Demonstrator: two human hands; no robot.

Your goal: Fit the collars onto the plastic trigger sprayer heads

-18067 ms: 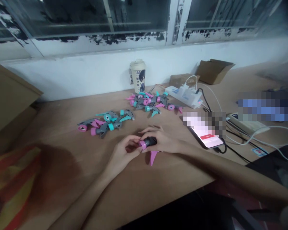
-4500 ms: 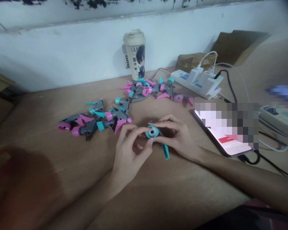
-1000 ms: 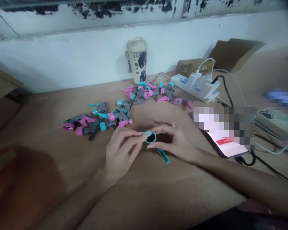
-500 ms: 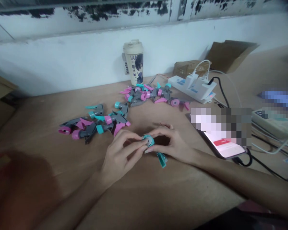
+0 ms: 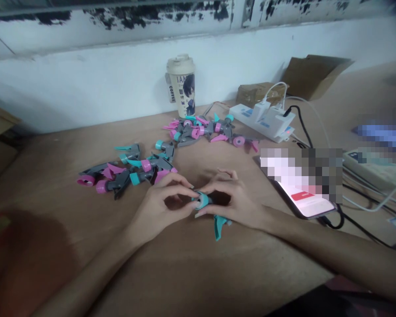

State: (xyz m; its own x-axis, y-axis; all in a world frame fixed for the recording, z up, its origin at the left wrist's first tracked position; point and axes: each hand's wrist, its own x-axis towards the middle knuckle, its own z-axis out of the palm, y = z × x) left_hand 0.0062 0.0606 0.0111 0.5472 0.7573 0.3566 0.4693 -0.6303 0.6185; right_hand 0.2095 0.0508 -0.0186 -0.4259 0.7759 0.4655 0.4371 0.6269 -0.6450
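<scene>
Between my two hands is a trigger spray head with a teal collar [image 5: 203, 201] and a grey body largely hidden by my fingers. Its teal trigger [image 5: 219, 227] sticks out below my right hand. My left hand [image 5: 153, 202] is closed, thumb and fingers pinching at the collar's open end. From the other side, my right hand [image 5: 240, 198] is closed around the collar and body. Just beyond my left hand lies a loose pile of grey spray heads with pink or teal parts, including one with a pink collar [image 5: 146, 165].
More spray heads [image 5: 201, 130] lie farther back, before a lidded coffee cup [image 5: 182, 86] by the wall. A white power strip [image 5: 262, 123] with plugs and cables stands behind a lit phone [image 5: 300, 189] on the right. Cardboard boxes [image 5: 313, 77] are at the back right.
The held spray head has turned a little, its collar now showing more from the side and its trigger tilting down-left. My left fingers have shifted at the collar's opening.
</scene>
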